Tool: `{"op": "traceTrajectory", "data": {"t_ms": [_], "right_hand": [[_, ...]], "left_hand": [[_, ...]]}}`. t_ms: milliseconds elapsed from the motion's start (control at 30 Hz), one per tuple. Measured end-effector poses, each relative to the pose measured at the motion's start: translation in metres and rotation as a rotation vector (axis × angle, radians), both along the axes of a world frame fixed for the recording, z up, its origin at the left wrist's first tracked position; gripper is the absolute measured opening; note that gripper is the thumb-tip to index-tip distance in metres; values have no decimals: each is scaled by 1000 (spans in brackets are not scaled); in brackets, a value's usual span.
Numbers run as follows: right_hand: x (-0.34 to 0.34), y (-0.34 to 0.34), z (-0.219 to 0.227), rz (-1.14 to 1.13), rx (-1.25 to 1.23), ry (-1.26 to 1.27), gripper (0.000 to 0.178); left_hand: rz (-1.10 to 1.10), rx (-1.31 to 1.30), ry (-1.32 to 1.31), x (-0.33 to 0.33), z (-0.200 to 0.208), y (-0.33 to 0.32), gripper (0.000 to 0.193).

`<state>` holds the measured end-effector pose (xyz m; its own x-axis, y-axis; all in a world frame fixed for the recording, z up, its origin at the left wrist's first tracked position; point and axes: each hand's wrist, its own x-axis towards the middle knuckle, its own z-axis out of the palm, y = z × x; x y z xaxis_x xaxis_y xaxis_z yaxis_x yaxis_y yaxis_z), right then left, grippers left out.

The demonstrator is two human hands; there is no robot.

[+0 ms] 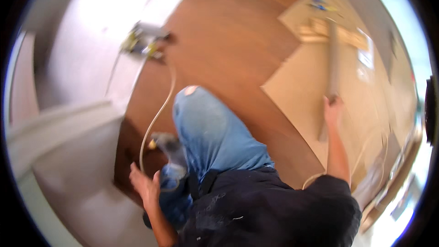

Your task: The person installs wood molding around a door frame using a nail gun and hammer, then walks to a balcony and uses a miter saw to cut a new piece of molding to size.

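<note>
My right hand (pixel 334 110) is closed around a long, narrow grey-brown strip (pixel 333 59), which reaches away from me over the cardboard. My left hand (pixel 145 185) is low on the left, thumb and fingers apart, with nothing visible in it. Close beside its fingers runs a pale hose (pixel 157 115); whether they touch I cannot tell. The hose leads up toward a blurred tool (pixel 145 42) with grey and yellow-green parts, by the white surface at the upper left. My bent knee (pixel 203 114) in blue jeans lies between the two hands.
Brown wood flooring (pixel 228 27) spreads ahead of me. A cardboard sheet (pixel 302 87) covers its right side, with light wood pieces (pixel 315 31) and a small blue and yellow item (pixel 318 2) on it. A pale wall base (pixel 64 121) borders the left. Another hose loop (pixel 384 153) lies at right.
</note>
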<state>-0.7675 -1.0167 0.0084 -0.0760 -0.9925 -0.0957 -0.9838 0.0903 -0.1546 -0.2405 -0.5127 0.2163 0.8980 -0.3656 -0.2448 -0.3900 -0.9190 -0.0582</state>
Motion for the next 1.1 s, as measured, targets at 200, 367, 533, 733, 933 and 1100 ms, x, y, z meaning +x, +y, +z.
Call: {"op": "traceTrajectory", "data": {"t_ms": [200,367,533,733,933,1100], "right_hand": [[-31,9,-58,53,-117,89,86],[-11,12,-35,78,-67,138,85],[-38,3,-66,77,-174,190,82],[-40,-2,-57,32,-160,238,81],[-17,12,-50,-16,1,160,83],[-13,1,-14,-32,28,68,81]], "left_hand": [[37,-222,-103,45,35,38,5],[102,236,-493,153,86,93,32],[-123,320,-603,237,141,46,22],[-557,312,-752,285,180,-85,20],[-734,640,-660,425,219,-110,25],[-460,560,-235,441,214,-184,35]]}}
